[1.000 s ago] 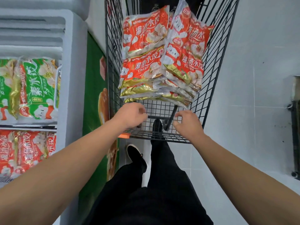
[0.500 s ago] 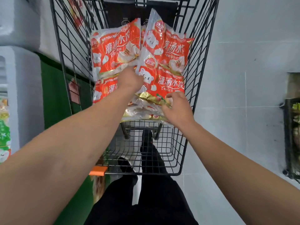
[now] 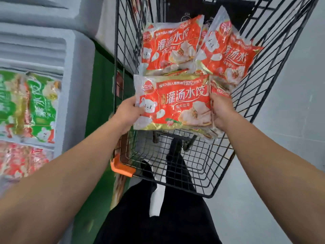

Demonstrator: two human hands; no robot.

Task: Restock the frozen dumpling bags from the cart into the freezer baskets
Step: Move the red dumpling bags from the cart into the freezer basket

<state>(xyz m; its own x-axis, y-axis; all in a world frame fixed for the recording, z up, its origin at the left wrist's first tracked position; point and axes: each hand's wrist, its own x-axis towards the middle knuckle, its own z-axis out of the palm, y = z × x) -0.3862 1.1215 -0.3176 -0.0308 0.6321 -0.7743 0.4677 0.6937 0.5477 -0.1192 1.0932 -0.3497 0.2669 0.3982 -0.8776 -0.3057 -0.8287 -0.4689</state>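
Over wire cart (image 3: 246,95), glossy, perhaps stacked dumpling bags (image 3: 173,103) between left hand (image 3: 127,114) and right hand (image 3: 220,110).

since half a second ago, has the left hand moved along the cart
Yes. The left hand has come back from the middle of the bag pile toward the cart's near end, gripping the left edge of a red dumpling bag.

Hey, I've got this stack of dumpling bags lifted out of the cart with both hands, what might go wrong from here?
1. The left hand and right hand grip only the edges of the stack of red plastic dumpling bags; the lower ones fan out by the right hand and may slip free.
2. The two red bags leaning in the black wire cart could topple.
3. The white freezer sits to the left, so swinging over risks snagging the cart's wall.
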